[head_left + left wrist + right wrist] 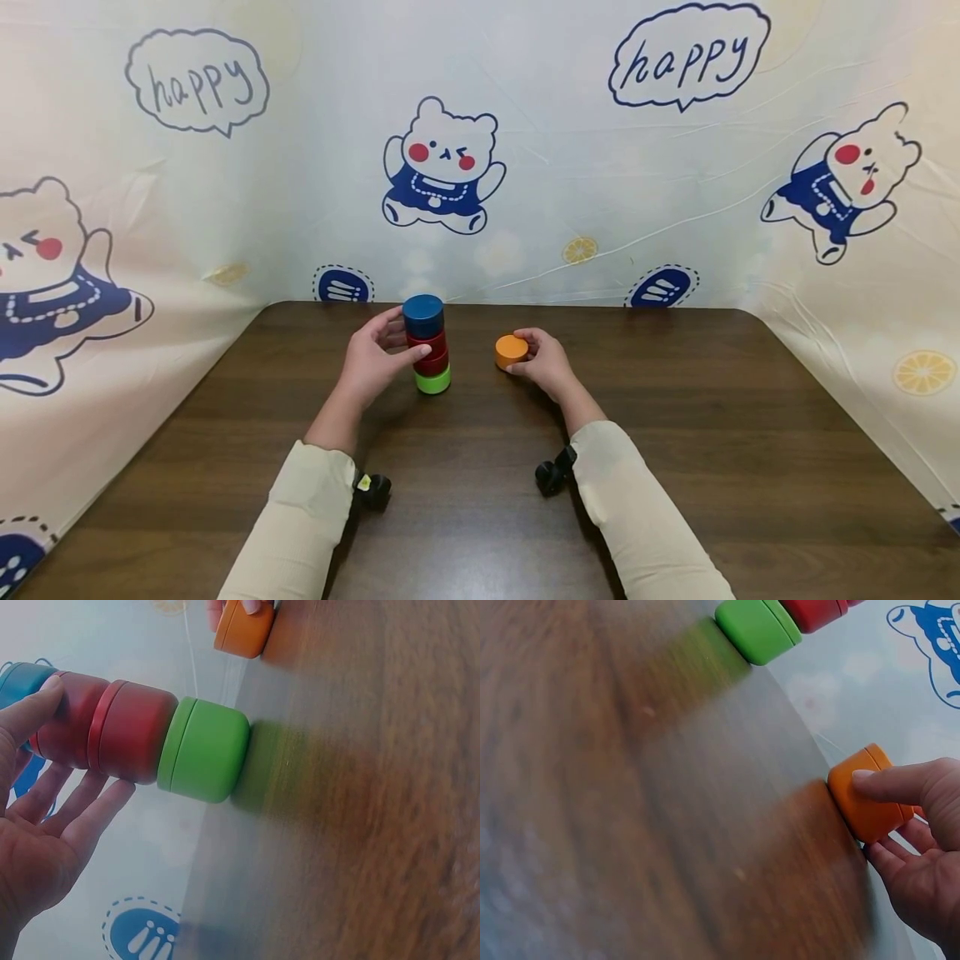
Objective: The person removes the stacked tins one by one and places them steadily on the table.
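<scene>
Two hands (pixel 372 358) (pixel 546 362), gripped containers (pixel 437 365) (pixel 511 350), "happy" backdrop (pixel 555 108)

My left sleeve (pixel 292 525), towards seven o'clock, and right sleeve (pixel 645 517), towards five, are cream and softly creased. Beside the cuffs I wear a left device (pixel 377 493) and right device (pixel 551 478), black and rounded, the left bearing a yellow-green mark (pixel 364 482). My left hand (pixel 367 354) and right hand (pixel 547 361) are bare.

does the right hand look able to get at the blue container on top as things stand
Probably not straight away: the right hand grips the orange container. Once freed, likely yes: nothing sits on the blue container, and its right side looks free; the left hand reaches in from the left.
</scene>
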`<state>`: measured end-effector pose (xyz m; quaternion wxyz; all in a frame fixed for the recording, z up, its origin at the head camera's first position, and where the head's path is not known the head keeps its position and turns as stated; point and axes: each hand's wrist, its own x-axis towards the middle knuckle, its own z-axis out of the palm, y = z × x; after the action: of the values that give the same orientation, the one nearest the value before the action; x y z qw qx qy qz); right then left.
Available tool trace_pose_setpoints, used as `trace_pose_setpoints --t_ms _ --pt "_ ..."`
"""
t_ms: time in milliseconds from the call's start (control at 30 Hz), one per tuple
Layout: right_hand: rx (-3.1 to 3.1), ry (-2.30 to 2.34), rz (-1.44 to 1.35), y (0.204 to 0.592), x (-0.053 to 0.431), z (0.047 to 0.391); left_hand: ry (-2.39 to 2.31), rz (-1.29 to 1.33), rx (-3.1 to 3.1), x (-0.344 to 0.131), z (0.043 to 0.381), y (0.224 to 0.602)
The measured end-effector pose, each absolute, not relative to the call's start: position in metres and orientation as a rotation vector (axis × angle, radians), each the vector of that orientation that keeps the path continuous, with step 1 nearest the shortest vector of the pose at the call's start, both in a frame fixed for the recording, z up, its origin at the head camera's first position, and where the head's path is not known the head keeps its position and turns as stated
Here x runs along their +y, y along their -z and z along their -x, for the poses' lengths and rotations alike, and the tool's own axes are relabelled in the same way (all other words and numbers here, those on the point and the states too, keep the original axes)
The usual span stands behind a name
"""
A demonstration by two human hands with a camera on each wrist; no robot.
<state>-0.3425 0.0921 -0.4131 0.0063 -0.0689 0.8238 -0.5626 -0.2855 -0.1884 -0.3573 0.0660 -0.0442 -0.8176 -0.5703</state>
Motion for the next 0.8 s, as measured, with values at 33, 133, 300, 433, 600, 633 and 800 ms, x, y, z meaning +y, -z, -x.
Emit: trace_pose_setpoints --t_ms 33,133,300,433,600,633,800 --pt "2.576 1.765 0.212 0.413 0.092 0.342 1.722 0.135 -2.466 -0.188 0.286 0.357" --pt "2.558 1.791 0.218 0.411 0.092 0.343 1.729 0.13 -2.464 -0.188 0.286 0.358" --pt "2.524 1.828 0.244 0.409 0.092 0.343 1.738 0.132 -2.463 -0.188 0.286 0.357" --pt "2.529 1.825 0.237 0.406 0.093 0.341 1.741 0.133 -2.463 -0.188 0.286 0.357" --pt "2.553 1.829 0.223 0.402 0.092 0.338 1.749 0.124 -2.462 -0.188 0.285 0.358" --pt "2.558 1.836 0.227 0.401 0.092 0.338 1.749 0.126 -2.463 -0.188 0.285 0.358" --pt "2.577 1.888 0.24 0.394 0.091 0.336 1.746 0.131 -2.468 -0.188 0.286 0.358"
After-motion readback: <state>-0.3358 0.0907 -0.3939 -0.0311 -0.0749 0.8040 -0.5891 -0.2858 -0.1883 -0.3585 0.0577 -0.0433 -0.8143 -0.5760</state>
